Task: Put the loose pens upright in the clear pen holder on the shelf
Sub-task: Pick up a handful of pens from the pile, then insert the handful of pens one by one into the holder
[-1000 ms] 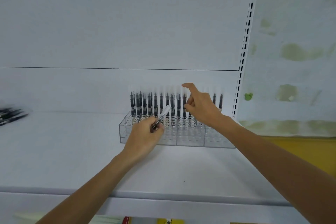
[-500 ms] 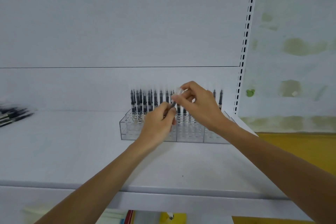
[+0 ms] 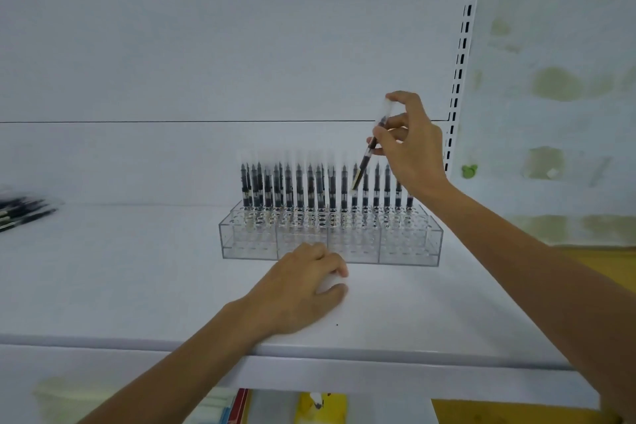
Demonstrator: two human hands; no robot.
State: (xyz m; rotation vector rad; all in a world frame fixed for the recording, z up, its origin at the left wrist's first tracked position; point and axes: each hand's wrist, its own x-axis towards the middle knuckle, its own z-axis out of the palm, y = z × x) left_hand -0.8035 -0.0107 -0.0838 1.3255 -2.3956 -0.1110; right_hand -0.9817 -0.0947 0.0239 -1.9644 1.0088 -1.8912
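Clear-barrelled pen [image 3: 373, 144], pinched in the right hand [image 3: 409, 151], slants with its lower end down-left, over the upright pens [image 3: 311, 189] in the back row of the clear pen holder [image 3: 406, 251]. Empty, the left hand [image 3: 303, 286] rests loosely curled on the shelf [image 3: 137, 279] before it.

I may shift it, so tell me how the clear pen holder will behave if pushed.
The pen holder looks like rigid clear plastic, so it should slide as one piece, not flex. Its wide, low base on the flat shelf makes tipping unlikely. The pens standing tall in the back rows may rattle or lean.
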